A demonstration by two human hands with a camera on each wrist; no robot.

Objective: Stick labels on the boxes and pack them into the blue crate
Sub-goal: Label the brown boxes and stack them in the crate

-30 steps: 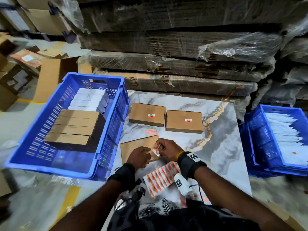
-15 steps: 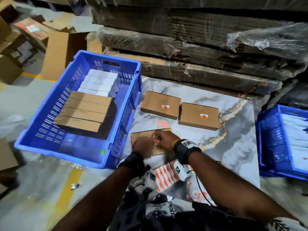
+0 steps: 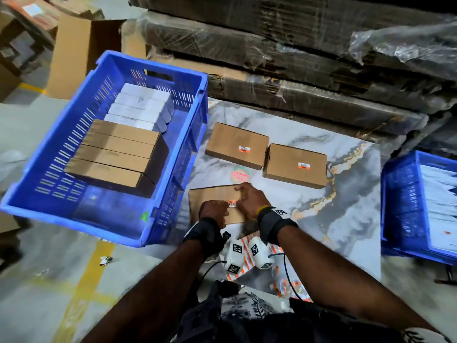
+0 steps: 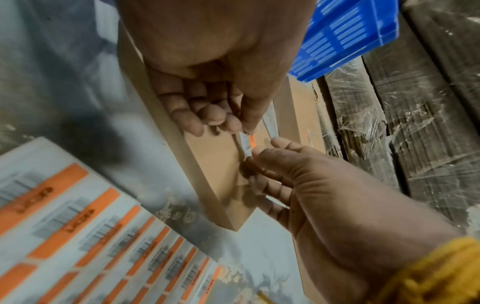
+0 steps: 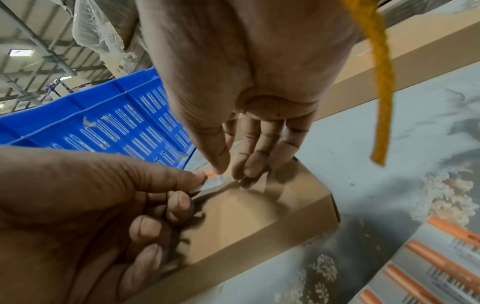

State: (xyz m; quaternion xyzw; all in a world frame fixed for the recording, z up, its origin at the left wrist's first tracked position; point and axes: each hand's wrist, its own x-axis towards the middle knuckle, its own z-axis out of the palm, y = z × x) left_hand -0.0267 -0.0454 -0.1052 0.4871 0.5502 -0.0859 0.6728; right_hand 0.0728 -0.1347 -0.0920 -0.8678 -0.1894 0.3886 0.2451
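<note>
Centrally, left hand (image 3: pixel 214 211) and right hand (image 3: pixel 249 199) are pinching one label (image 3: pixel 232 203) onto one box (image 3: pixel 212 197); two labelled boxes (image 3: pixel 237 145) are lying above, beside one blue crate (image 3: pixel 158 209).

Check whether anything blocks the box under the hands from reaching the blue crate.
Nothing visible does. The brown cardboard box lies right beside the blue plastic crate; only the crate's near wall must be cleared, and open floor remains inside.
</note>
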